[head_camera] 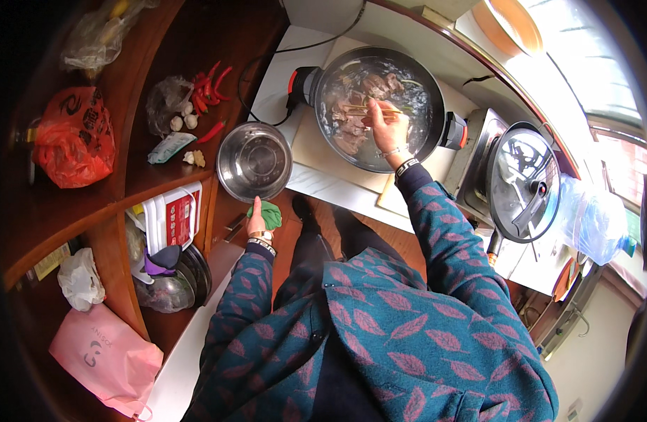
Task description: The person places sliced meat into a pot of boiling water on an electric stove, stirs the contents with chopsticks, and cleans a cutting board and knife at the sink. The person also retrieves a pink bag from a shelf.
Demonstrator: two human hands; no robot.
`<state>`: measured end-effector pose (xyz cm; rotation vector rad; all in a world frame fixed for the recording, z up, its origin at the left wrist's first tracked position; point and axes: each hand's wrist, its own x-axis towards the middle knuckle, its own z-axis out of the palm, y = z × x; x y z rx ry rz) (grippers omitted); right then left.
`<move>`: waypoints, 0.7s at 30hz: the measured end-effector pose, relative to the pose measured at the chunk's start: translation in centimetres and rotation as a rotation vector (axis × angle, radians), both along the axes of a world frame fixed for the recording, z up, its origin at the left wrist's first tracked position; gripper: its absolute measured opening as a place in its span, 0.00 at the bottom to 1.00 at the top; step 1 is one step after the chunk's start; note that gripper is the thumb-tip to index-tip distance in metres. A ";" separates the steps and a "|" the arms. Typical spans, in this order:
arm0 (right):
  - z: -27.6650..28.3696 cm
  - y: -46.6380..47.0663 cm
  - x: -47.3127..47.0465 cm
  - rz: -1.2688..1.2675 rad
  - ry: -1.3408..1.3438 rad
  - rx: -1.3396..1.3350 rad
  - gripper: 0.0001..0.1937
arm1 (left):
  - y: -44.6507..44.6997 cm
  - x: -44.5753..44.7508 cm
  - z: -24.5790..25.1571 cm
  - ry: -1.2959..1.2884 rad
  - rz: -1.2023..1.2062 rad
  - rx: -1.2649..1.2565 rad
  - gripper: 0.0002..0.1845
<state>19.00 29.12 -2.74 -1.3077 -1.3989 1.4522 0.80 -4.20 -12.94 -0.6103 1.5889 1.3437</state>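
Note:
My right hand (389, 126) holds a pair of wooden chopsticks (357, 110) over a wide black electric pan (442, 113). Pieces of meat (349, 134) and pale strips lie in the bubbling liquid inside it. With my left hand (257, 220) I grip the near rim of a shiny metal bowl (254, 158), thumb on the edge, a green cloth (271, 215) bunched in the same hand. The bowl looks empty and is tilted at the pan's left, above the floor beside the wooden shelf.
Red chillies (210, 89), garlic bulbs (190, 121) and a small packet (171, 147) lie on the wooden shelf (144, 184) at left. A power cord (323, 43) runs behind the pan. A glass lid (524, 182) rests over a burner at right, near a large plastic water bottle (592, 221).

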 end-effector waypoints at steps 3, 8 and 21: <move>0.1 0.2 0.4 0.054 -0.101 0.096 0.12 | 0.1 0.0 0.0 -0.004 -0.013 0.028 0.18; -0.2 1.0 2.3 -0.036 -0.162 0.225 0.09 | 0.1 0.0 0.1 -0.011 -0.009 0.048 0.18; 0.0 0.8 3.5 0.352 -0.277 0.599 0.04 | 0.3 0.3 0.5 -0.019 0.020 0.038 0.18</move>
